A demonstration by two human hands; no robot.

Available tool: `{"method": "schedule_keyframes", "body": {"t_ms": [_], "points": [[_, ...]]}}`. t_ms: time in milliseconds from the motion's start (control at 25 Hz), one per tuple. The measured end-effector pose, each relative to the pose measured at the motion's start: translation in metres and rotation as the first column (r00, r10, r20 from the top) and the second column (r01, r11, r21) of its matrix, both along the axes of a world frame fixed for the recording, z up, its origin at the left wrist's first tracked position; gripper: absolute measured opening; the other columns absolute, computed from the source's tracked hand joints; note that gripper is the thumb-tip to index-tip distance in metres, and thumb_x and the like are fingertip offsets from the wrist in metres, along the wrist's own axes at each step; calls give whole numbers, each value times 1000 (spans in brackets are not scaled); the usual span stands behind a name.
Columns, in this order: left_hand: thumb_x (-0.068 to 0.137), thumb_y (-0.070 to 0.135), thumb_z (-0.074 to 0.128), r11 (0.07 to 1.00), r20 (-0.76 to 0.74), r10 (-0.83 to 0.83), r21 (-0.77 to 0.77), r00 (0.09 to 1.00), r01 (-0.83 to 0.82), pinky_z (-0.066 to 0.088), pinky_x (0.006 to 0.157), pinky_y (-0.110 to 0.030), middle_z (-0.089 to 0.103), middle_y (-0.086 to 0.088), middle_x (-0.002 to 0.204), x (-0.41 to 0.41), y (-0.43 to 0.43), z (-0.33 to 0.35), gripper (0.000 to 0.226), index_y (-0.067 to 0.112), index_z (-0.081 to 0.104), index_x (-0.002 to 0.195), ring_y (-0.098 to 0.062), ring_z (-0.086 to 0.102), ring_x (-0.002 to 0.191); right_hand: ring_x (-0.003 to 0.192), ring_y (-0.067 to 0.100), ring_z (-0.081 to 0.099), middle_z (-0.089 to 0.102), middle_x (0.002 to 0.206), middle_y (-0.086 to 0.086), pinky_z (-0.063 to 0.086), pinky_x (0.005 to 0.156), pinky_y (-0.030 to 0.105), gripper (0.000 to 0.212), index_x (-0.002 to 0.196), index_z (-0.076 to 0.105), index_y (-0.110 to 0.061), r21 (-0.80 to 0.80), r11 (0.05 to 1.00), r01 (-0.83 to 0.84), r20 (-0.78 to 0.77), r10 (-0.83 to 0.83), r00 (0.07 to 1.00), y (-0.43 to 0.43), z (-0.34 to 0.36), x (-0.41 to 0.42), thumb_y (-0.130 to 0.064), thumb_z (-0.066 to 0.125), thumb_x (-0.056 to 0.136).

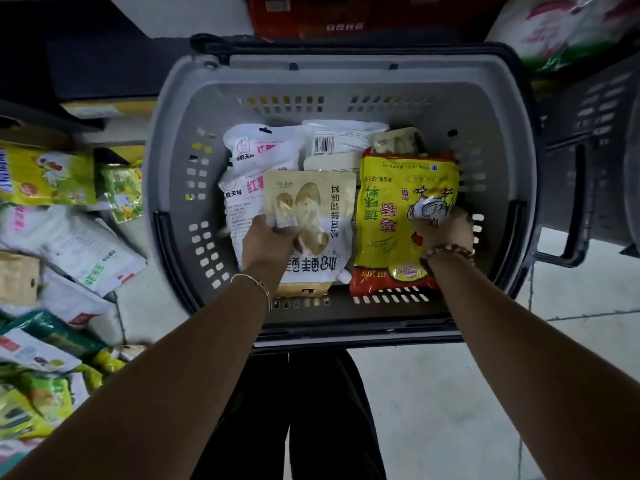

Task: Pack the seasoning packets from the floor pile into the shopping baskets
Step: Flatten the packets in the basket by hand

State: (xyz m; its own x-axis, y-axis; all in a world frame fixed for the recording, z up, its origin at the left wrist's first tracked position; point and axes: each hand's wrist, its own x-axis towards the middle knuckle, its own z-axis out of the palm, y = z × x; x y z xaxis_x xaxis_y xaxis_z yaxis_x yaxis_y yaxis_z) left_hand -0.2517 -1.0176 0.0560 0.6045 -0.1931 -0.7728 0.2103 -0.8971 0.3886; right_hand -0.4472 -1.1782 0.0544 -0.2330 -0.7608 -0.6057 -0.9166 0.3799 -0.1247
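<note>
Two packets lie side by side in the grey shopping basket (162, 168), long axes running from near rim to far rim. The left hand (270, 239) pinches the beige spouted pouch (318, 199) at its left edge. The right hand (446, 232) grips the yellow chicken-seasoning bag (391, 209) by its right edge. Left of the basket, nearer the left hand, the floor pile (69, 244) lies on pale tiles (450, 393); a darker basket (588, 133) stands to the right.

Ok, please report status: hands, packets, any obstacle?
Left hand grips beige spouted pouch. Right hand grips yellow-red plastic packet. Both inside grey plastic basket. Nothing visibly in way.
</note>
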Motion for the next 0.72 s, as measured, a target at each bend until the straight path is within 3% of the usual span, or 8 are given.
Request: {"method": "schedule_keyframes", "body": {"t_ms": [80, 160, 280, 360, 480, 640, 720], "points": [[77, 28, 68, 966, 183, -257, 38, 949, 255, 47, 82, -35, 51, -9, 123, -3, 0, 5, 54, 14, 47, 125, -25, 51, 110, 133, 32, 31, 26, 147, 12, 39, 98, 48, 80, 143, 25, -18, -12, 989, -150, -39, 150, 988, 7, 1, 5, -30, 71, 79], [78, 38, 69, 795, 332, -590, 79, 736, 601, 38, 101, -44, 28, -13, 145, -11, 2, 8, 78, 22, 27, 142, -30, 32, 130, 140, 28, 15, 8, 155, 5, 30, 107, 55, 79, 146, 19, -31, 71, 950, -305, 61, 301, 952, 17, -1, 11, -33, 66, 83], [84, 37, 68, 551, 245, -822, 110, 514, 827, 20, 114, -55, -10, -13, 157, -28, 0, 4, 97, 30, -3, 151, -36, -4, 144, 143, 23, -7, -11, 155, -6, 7, 113, 58, 94, 143, -4, -47, 267, 850, -455, 221, 405, 887, 38, -5, 12, -48, 64, 79], [87, 35, 65, 509, 197, -856, 157, 478, 846, 11, 116, -56, -24, -14, 154, -35, 0, -4, 100, 29, -13, 149, -39, -16, 143, 141, 23, -18, -25, 152, -6, 1, 108, 60, 110, 130, -26, -58, 310, 774, -552, 195, 517, 834, 49, -8, 11, -53, 68, 73], [86, 33, 64, 474, 217, -876, 236, 430, 848, 11, 113, -56, -28, -20, 152, -42, -1, -11, 105, 24, -21, 148, -44, -18, 141, 137, 28, -27, -38, 146, -1, 1, 106, 64, 124, 109, -46, -60, 311, 708, -634, 131, 629, 767, 57, -14, 12, -52, 71, 69], [95, 19, 46, 491, 289, -865, 317, 411, 811, 17, 112, -58, -22, -27, 152, -58, 0, -23, 87, 19, -24, 146, -49, -11, 141, 137, 34, -27, -46, 137, 3, 7, 108, 66, 129, 106, -54, -51, 252, 721, -645, 45, 657, 752, 68, -27, 15, -34, 71, 78], [98, 15, 38, 516, 307, -850, 313, 429, 797, 17, 112, -58, -21, -27, 153, -61, -1, -24, 79, 19, -25, 145, -49, -11, 141, 138, 35, -24, -42, 142, 6, 9, 107, 65, 129, 107, -53, -51, 225, 730, -645, 29, 656, 754, 72, -29, 15, -29, 71, 80]]}}
